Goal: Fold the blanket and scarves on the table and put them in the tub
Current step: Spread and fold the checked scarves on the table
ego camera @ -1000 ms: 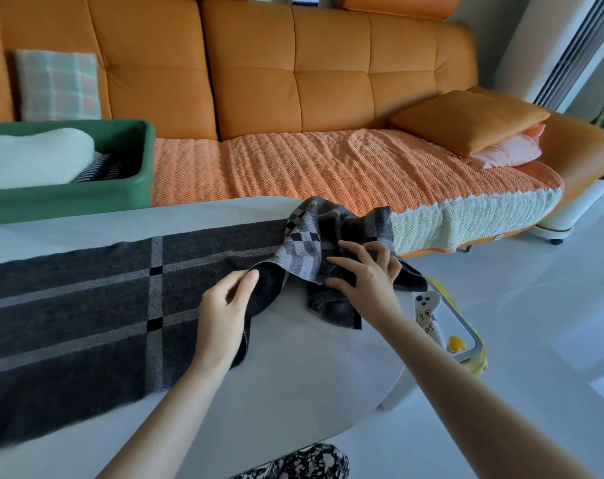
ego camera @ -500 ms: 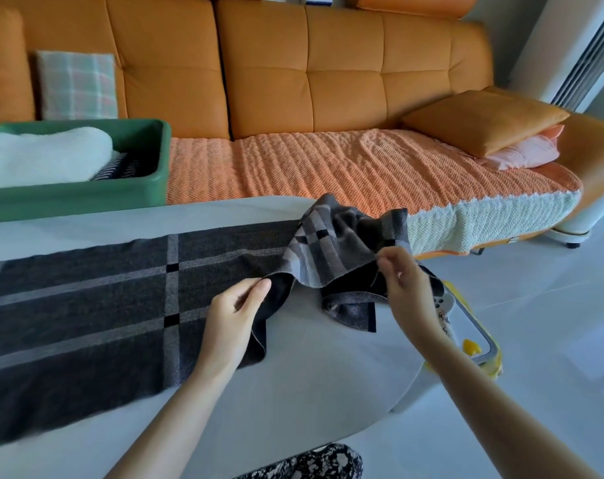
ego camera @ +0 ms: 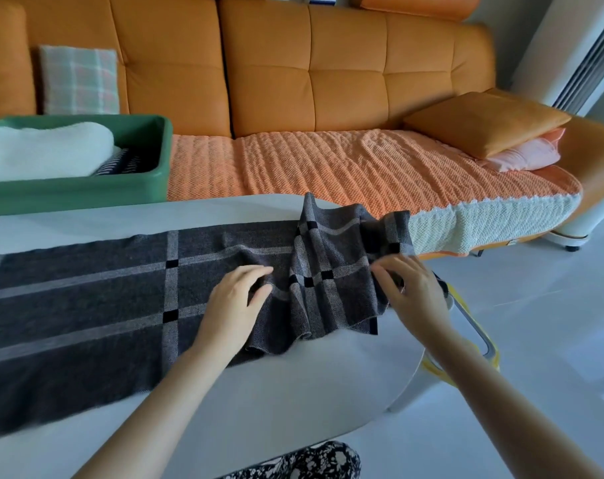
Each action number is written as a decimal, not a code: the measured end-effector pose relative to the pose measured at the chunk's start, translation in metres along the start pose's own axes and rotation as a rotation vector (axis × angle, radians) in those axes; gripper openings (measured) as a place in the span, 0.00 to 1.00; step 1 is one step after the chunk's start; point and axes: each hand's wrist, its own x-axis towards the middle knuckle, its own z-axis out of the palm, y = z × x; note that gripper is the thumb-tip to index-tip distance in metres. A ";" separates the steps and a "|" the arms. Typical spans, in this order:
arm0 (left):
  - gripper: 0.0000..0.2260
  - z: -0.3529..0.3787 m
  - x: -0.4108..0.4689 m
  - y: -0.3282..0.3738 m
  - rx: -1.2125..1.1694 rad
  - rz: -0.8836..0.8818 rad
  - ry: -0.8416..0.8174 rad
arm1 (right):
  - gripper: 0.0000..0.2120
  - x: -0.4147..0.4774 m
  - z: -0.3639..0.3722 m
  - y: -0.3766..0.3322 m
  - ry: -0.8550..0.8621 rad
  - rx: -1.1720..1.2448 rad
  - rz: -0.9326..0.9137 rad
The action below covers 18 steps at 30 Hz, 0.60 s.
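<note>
One white oval table (ego camera: 293, 409), pale floor (ego camera: 553, 323) to its right, orange sofa (ego camera: 345, 63) behind. Green tub (ego camera: 86, 195) at the table's far left, folded white blanket (ego camera: 45, 150) inside. Dark grey plaid scarf (ego camera: 103, 299) lies flat on the table, long axis left–right, right end rumpled near the table's right end. Left hand (ego camera: 235, 305) flat on the scarf, fingers straight, pressing. Right hand (ego camera: 414, 295) at the rumpled end, fingers spread; blurred, grip can't be told.
</note>
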 end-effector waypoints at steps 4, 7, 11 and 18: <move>0.23 0.014 0.019 -0.015 0.204 -0.110 -0.188 | 0.24 0.035 0.035 -0.039 -0.202 -0.016 0.048; 0.26 0.022 0.020 -0.025 0.338 -0.145 -0.271 | 0.31 0.039 0.074 -0.055 -0.487 -0.009 0.082; 0.29 0.027 0.013 -0.030 0.468 -0.115 -0.260 | 0.34 0.037 0.086 -0.021 -0.653 -0.232 0.024; 0.23 0.029 0.013 -0.032 0.374 -0.097 -0.179 | 0.31 0.032 0.056 0.020 -0.755 -0.322 -0.033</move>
